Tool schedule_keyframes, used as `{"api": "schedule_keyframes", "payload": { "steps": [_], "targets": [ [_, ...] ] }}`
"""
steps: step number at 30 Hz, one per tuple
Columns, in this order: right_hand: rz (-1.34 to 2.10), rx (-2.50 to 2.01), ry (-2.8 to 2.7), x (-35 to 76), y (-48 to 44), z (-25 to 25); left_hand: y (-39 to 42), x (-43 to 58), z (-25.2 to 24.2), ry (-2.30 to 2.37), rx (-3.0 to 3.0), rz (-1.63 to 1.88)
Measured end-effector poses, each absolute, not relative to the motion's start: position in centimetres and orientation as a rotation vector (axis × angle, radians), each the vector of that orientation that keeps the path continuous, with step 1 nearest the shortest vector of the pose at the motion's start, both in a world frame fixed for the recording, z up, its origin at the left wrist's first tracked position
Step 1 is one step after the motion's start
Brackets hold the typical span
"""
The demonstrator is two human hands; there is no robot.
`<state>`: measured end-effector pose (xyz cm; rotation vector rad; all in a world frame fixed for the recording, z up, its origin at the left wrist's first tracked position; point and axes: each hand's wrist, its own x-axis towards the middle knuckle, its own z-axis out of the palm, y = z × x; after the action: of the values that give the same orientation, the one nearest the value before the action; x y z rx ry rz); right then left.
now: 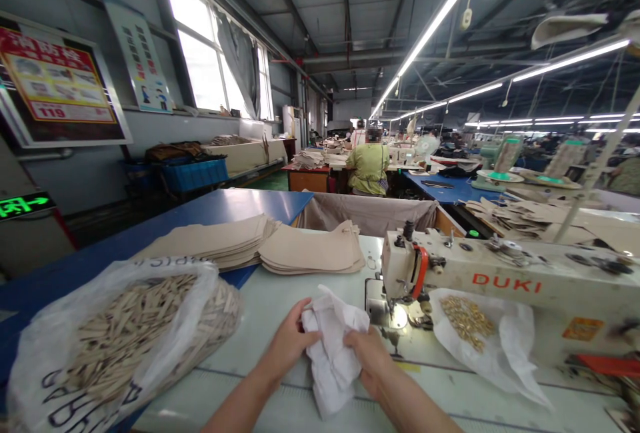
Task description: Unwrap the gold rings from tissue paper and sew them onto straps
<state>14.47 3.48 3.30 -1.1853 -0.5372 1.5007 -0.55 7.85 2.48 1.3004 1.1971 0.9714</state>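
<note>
A crumpled white cloth [336, 346] is between my two hands, above the pale table of the sewing machine. My left hand [295, 333] grips its upper left edge between thumb and fingers. On its right side, my right hand [367, 353] pinches it with the fingers curled in. The lower end of the cloth hangs toward me in folds. Whether anything is wrapped inside cannot be seen. Just right of my right hand stands the sewing machine [450, 273], its needle area lit by a small lamp.
A plastic bag [37, 360] full of short beige strips [135, 326] stands at left. Two stacks of beige cut panels [310, 250] lie behind my hands. Gold metal pieces [465, 320] rest on white wrapping under the machine arm. A person in yellow-green [369, 166] sits farther ahead.
</note>
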Motion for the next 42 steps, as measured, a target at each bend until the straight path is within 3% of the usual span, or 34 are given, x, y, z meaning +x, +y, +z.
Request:
{"api": "schedule_keyframes", "payload": {
  "steps": [9, 15, 22, 30, 35, 42],
  "targets": [
    [1.622, -1.176, -0.638, 17.8, 2.3, 3.2, 10.9, -5.3, 4.4, 1.739, 1.594, 1.013],
    [1.684, -1.203, -0.819, 20.9, 0.7, 4.1, 11.8, -4.8, 5.7, 1.865, 1.835, 1.118],
    [1.705, -1.194, -0.904, 22.0, 0.6, 5.4, 4.4, 0.4, 2.9, 1.289, 2.506, 0.965],
    [1.75, -1.171, -0.962, 22.7, 0.3, 5.2, 3.6, 1.9, 0.1, 1.446, 2.401, 0.907],
    [1.529, -1.257, -0.98, 25.0, -0.3, 4.2, 4.7, 1.4, 1.9, 1.442, 2.082, 0.875],
    [0.926, -1.59, -1.213, 26.2, -2.8, 2.9, 5.1, 1.2, 2.6, 1.442, 1.805, 0.925]
  ]
}}
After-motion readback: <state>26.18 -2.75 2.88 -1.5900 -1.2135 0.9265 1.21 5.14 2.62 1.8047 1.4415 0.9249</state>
